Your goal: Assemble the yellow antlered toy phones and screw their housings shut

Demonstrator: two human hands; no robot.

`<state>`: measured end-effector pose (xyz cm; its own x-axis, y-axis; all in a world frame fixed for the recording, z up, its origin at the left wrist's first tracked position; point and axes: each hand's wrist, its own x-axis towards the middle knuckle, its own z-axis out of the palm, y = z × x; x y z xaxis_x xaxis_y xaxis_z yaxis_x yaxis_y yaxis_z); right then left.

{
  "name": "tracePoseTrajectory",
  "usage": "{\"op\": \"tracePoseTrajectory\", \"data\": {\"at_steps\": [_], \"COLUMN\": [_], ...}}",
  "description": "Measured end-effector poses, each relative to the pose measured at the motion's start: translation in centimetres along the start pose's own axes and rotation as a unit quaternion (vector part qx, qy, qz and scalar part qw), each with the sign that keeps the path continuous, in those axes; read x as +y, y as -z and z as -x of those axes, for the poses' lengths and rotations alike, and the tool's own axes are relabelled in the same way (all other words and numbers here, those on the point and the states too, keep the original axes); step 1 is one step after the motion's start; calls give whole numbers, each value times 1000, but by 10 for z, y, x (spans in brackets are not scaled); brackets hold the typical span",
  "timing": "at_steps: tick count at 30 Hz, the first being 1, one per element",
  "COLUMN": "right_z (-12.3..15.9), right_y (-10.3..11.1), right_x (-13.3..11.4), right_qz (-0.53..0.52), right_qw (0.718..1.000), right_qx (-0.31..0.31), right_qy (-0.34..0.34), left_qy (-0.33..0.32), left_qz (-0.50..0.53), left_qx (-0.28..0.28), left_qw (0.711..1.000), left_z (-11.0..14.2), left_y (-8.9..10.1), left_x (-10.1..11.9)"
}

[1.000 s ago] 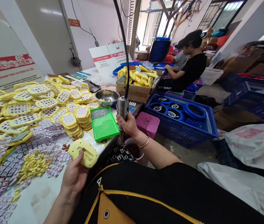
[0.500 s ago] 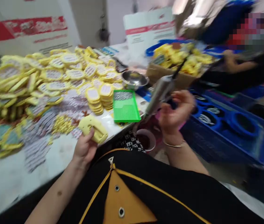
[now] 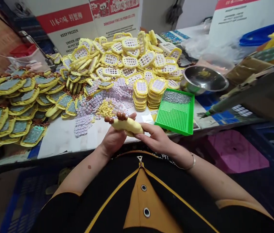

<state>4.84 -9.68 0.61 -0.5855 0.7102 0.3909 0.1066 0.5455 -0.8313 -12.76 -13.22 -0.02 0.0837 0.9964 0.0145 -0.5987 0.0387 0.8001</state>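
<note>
Both hands hold a yellow plastic toy casing (image 3: 129, 125) with brown, antler-like knobs, tilted edge-on in front of my chest. My left hand (image 3: 114, 142) is wrapped under the knobbed end. My right hand (image 3: 157, 139) pinches the other end between thumb and fingers. Just beyond are stacked yellow casing parts (image 3: 140, 94) with pale button faces. A green perforated tray (image 3: 174, 118) holds many small metal screws (image 3: 177, 97) at its far end. Right of it, a grey electric screwdriver (image 3: 226, 98) points down and left, apart from my hands. The casing's underside is hidden.
Yellow casings (image 3: 129, 61) are heaped at the back, and grey-faced ones (image 3: 8, 85) at left. Button strips (image 3: 81, 124) and small yellow pieces (image 3: 105, 108) lie between. A steel bowl (image 3: 187, 81) stands behind the tray; a pink stool (image 3: 238, 150) is below right.
My right hand has left the screwdriver's side and moved left onto the casing. The casing has turned edge-on, its brown knobs now showing. The view has swung left.
</note>
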Motion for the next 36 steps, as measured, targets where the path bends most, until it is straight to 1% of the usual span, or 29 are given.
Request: {"op": "tracePoseTrajectory", "data": {"at_steps": [2,4,6,8,11,14,17,19,23,25,27,29,30,32,33,34,35,36], "right_z": [-2,-5,-10,-14,-20,-25,-27,-28,-28,-30,-34,-41,-46,-56,-60,-64,-67,-70], "right_y": [-6,-14,-24,-33,-42,-48,-55,-60,-68,-71,-73,-76,-78,-84,-88,-91,-95,-100], "right_x": [0,4,10,18,26,30,35,39,46,47,46,42,40,37,36,36,36,36], "right_qz": [-19,-64,-132,-198,-267,-304,-313,-318,-325,-329,-322,-305,-295,-268,-256,-249,-249,-254], "right_qw": [1000,997,986,969,944,932,927,923,913,907,907,908,909,914,916,916,914,910], "right_qx": [15,38,58,69,54,5,-34,-36,-45,-66,-103,-147,-161,-167,-162,-157,-157,-160], "right_qy": [-2,-27,-78,-133,-186,-195,-206,-216,-242,-252,-250,-244,-245,-256,-264,-272,-280,-287], "left_qy": [-9,-9,2,19,27,-1,-12,-18,-31,-25,-28,-42,-50,-49,-36,14,86,137], "left_qz": [-10,-16,-18,-17,-4,36,54,47,34,30,25,17,11,-10,-32,-83,-160,-249], "left_qx": [9,29,57,86,135,174,166,161,173,161,139,127,130,148,169,188,204,233], "left_qw": [1000,999,998,996,990,984,985,986,984,986,990,991,990,988,984,978,962,930], "left_z": [0,-1,-3,-4,-3,-1,2,4,4,4,7,21,34,72,96,119,142,160], "left_y": [5,7,7,7,12,19,28,34,43,48,56,71,82,106,119,132,144,154], "left_x": [1,0,-3,-5,-4,2,10,14,14,14,19,32,43,71,88,105,122,137]}}
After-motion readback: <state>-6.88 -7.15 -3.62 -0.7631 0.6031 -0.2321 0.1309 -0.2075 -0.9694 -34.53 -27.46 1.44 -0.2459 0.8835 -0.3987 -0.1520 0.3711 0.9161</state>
